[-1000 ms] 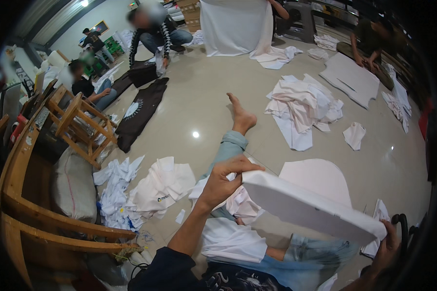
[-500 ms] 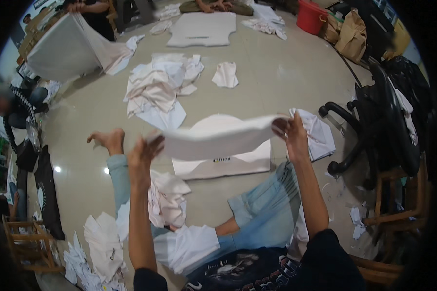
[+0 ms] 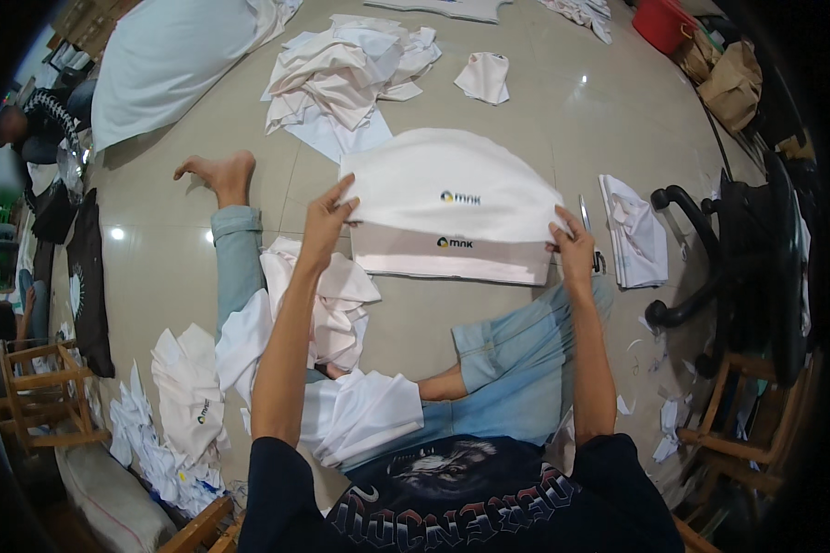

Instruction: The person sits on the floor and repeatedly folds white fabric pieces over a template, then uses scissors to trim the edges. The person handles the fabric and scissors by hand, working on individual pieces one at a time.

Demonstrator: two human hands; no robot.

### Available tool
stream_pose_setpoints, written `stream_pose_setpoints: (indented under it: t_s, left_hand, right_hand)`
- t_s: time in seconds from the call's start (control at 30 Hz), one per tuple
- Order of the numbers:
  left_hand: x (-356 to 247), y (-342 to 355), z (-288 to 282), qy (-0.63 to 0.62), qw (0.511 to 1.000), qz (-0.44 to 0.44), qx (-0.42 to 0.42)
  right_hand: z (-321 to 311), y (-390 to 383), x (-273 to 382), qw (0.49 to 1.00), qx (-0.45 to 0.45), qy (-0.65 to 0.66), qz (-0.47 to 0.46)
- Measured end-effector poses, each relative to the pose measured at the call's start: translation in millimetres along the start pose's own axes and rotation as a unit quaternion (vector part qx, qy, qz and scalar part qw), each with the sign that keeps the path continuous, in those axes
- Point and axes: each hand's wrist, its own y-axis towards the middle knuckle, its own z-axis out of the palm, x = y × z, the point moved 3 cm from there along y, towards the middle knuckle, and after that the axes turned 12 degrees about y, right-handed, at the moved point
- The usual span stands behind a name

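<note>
White cloth panel (image 3: 447, 180), both hands (image 3: 326, 219) (image 3: 576, 251) pinching its opposite edges, pinkish panel (image 3: 392, 251) beneath.

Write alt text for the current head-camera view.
A seated person's left hand and right hand hold a white cloth panel by opposite sides, over a similar pale panel on the floor. Loose fabric heaps lie around, with a black office chair at right.

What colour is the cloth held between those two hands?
White cloth with a small printed mark, clearest in the head view.
</note>
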Motion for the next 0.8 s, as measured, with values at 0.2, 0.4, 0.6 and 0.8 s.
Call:
stream_pose_setpoints:
  t_s: [0.2, 0.4, 0.6, 0.8]
  left_hand:
    - [66.3, -20.2, 16.9, 0.19, 0.981, 0.035, -0.018]
    - [80.5, -41.6, 27.2, 0.174, 0.984, -0.023, -0.013]
    - [92.0, -32.3, 23.7, 0.299, 0.954, 0.029, -0.01]
    - [80.6, -38.0, 31.5, 0.227, 0.974, -0.014, 0.006]
  right_hand:
    - [-4.2, -15.9, -50.8, 0.951, 0.048, -0.289, -0.103]
    - [-5.7, -22.8, -59.0, 0.908, 0.048, -0.393, -0.136]
    - [-0.9, -25.7, -54.3, 0.907, 0.046, -0.4, -0.126]
    - [-4.2, -23.0, -58.5, 0.892, 0.035, -0.431, -0.132]
